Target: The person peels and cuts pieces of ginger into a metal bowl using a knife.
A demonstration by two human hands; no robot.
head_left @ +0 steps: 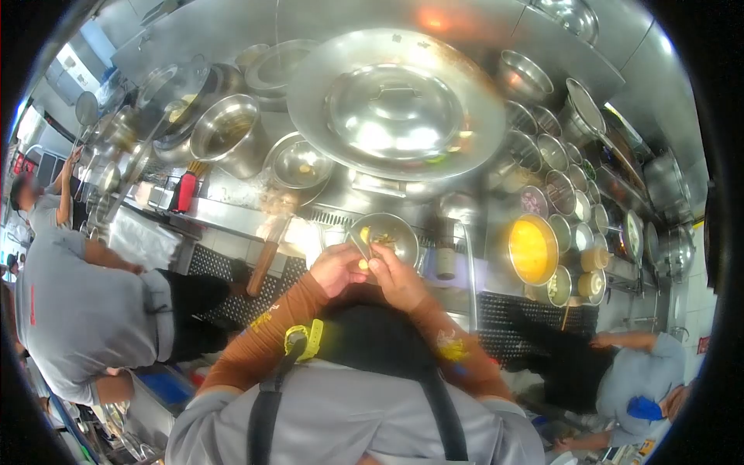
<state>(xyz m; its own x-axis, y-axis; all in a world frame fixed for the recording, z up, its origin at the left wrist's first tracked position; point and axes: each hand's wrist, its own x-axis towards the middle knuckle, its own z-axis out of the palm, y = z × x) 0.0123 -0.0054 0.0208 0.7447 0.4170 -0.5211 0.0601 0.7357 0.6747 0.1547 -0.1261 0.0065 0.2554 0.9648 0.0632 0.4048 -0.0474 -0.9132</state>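
Note:
Close in front of my chest, my left hand (339,269) is closed, with a small yellow piece (363,264) at its fingertips; its kind is too small to tell. My right hand (397,277) is closed beside it, apparently on a knife whose narrow grey blade (357,240) points up and left between the hands. The knife's handle is hidden by the fingers. Just beyond both hands stands a metal bowl (409,231) with yellow and dark scraps inside.
A large wok (310,116) with a domed lid (395,108) fills the back. At right are a pot of orange-yellow liquid (532,248) and several small containers (559,190). A wooden handle (263,267) juts out at left. Co-workers stand at left (93,294) and right (639,380).

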